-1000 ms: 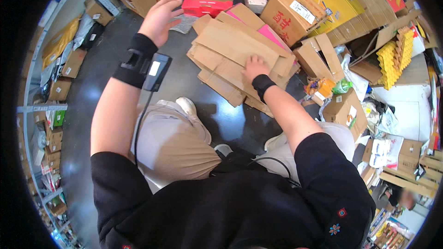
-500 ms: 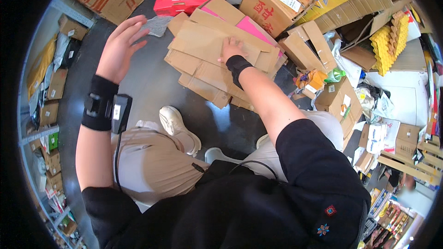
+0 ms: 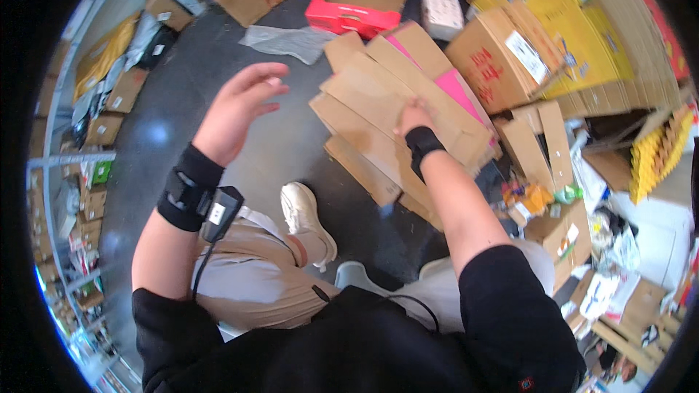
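Observation:
A stack of flattened cardboard boxes [image 3: 378, 94] lies on the floor in front of me, its sheets overlapping unevenly, with a pink strip showing along its far side. Pressed on the top sheet is my right hand [image 3: 415, 116], its fingers somewhat blurred but seemingly laid out on the cardboard rather than gripping it. My left hand [image 3: 240, 113] hovers over the floor to the left of the stack, empty, with loosely bent fingers apart. Both wrists wear black bands; a small black device [image 3: 222, 212] with a cable is by the left one.
Beyond the stack are a red open carton [image 3: 357, 18], a white package [image 3: 441, 11] and a brown box [image 3: 502, 54]. Grey plastic sheeting [image 3: 287, 42] lies on the floor. Shelves [image 3: 73, 159] line the left; boxes and wrappers crowd the right. Another person [image 3: 622, 370] is at lower right.
The view has turned, so the surroundings sit farther right and lower. My right hand stays on the cardboard, its fingers less spread. My left hand stays raised and empty, fingers more bent.

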Motion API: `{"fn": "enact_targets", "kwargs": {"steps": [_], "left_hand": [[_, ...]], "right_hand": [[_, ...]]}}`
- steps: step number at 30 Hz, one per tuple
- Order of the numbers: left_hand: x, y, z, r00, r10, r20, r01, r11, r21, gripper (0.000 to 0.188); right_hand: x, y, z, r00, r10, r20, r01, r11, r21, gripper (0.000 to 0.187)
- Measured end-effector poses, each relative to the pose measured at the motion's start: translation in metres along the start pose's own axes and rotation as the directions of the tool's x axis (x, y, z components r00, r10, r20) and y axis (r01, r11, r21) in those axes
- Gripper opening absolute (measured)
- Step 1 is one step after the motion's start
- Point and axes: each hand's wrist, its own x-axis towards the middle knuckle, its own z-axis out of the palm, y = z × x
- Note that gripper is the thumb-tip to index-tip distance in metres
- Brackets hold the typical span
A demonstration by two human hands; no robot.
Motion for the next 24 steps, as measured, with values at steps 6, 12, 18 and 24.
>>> {"fn": "enact_targets", "kwargs": {"steps": [6, 12, 18, 24], "left_hand": [[-0.004, 0.003, -0.001, 1.0, 0.011, 0.022, -0.011, 1.0, -0.001, 0.035], [0.01, -0.019, 0.018, 0.985, 0.051, 0.165, -0.095, 0.958, 0.271, 0.034], [0.001, -0.013, 0.021, 0.972, 0.104, 0.21, -0.165, 0.94, 0.299, 0.032], [0.012, -0.005, 0.029, 0.966, 0.141, 0.215, -0.222, 0.878, 0.423, 0.031]], "right_hand": [[0.001, 0.002, 0.006, 0.998, -0.002, -0.07, -0.002, 0.998, -0.069, 0.11], [0.0, 0.041, -0.025, 0.965, -0.246, -0.088, 0.226, 0.956, -0.186, 0.105], [-0.05, 0.038, -0.042, 0.912, -0.313, -0.266, 0.255, 0.939, -0.231, 0.09], [-0.078, 0.048, -0.04, 0.818, -0.376, -0.435, 0.304, 0.925, -0.229, 0.064]]}}
